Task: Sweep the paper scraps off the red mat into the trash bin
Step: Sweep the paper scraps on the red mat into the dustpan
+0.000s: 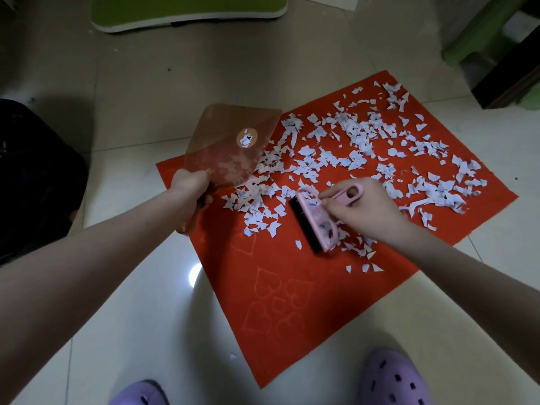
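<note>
Across the far half of the red mat [292, 302], paper scraps [359, 138] lie thick: barely begun, we judge. Our left hand [191, 188] grips the dustpan [230, 141] over its left corner, our right hand [362, 209] grips the brush [315, 220] mid-mat, with the trash bin [32, 176] off the left edge.

Red mat [292, 287], heart outlines; white scraps [359, 141]; pink brush [318, 220], black bristles; purple slippers [394, 378].

one head-worn wide-angle camera looks steeply down, close above the red mat [292, 302].
</note>
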The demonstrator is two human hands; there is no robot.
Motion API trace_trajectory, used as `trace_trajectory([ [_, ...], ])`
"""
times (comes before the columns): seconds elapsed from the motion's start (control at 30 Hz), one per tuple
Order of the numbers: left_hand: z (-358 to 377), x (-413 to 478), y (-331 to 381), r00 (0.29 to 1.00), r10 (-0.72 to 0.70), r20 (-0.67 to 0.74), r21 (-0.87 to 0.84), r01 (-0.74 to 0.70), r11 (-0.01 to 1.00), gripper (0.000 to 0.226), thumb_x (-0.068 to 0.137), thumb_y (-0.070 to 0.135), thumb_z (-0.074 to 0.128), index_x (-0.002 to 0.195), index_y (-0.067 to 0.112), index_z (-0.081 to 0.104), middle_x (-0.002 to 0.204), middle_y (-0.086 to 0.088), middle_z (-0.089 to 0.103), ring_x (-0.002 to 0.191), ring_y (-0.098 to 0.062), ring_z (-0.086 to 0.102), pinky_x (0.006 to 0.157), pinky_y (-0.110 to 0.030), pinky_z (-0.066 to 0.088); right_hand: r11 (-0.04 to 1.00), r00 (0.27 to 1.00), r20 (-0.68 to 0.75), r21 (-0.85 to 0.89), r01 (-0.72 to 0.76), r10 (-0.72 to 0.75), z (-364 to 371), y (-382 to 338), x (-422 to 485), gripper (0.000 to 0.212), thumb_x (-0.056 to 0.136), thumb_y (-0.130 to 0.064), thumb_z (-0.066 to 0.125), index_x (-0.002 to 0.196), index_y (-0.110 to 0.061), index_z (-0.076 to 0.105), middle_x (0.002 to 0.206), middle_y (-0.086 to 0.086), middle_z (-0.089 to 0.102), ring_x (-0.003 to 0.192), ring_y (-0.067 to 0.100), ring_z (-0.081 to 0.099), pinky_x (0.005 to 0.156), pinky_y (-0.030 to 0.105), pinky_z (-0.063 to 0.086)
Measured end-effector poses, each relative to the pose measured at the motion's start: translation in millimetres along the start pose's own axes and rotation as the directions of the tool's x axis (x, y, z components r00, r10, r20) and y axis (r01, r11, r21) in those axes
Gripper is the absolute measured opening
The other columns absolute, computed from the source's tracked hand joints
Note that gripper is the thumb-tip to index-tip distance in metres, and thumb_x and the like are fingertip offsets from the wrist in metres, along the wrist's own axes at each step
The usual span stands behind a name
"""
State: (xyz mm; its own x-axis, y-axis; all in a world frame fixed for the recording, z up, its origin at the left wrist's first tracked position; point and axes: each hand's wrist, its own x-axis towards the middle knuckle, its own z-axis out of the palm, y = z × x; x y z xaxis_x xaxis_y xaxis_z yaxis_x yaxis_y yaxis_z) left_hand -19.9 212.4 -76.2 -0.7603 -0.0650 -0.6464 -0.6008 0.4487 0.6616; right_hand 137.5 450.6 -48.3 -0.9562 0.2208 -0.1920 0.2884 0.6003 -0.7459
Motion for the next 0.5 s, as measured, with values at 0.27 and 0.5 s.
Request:
trace_trajectory([
  [0.27, 6, -3, 5, 1.000, 0.026, -0.006, -0.002, -0.026, 1.000, 0.020, 0.095, 0.011, 0.045, 0.076, 0.006, 0.050, 0.062, -0.008, 0.054, 0.025, -0.008, 0.036, 0.033, -0.011, 0.031, 0.996, 0.985, 0.172, -0.092, -0.013, 0.029, 26, 4, -4, 0.016, 0.085, -0.014, 0.063, 0.096, -0.018, 0.074, 0.081, 0.002, 0.074, 0.066, 0.022, 0.067, 0.061, 0.035, 0.056],
  [0.5, -1, 1, 2, 1.000, 0.022, 0.004, -0.013, -0.022, 1.000, 0.018, 0.096, 0.016, 0.050, 0.080, 0.008, 0.051, 0.062, -0.007, 0.054, 0.032, -0.011, 0.037, 0.035, -0.014, 0.032, 1.000, 1.000, 0.004, -0.010, -0.020, 0.020, 0, -10, -2, 0.012, 0.085, -0.014, 0.063, 0.088, -0.019, 0.073, 0.073, -0.002, 0.072, 0.064, 0.019, 0.068, 0.059, 0.036, 0.055],
])
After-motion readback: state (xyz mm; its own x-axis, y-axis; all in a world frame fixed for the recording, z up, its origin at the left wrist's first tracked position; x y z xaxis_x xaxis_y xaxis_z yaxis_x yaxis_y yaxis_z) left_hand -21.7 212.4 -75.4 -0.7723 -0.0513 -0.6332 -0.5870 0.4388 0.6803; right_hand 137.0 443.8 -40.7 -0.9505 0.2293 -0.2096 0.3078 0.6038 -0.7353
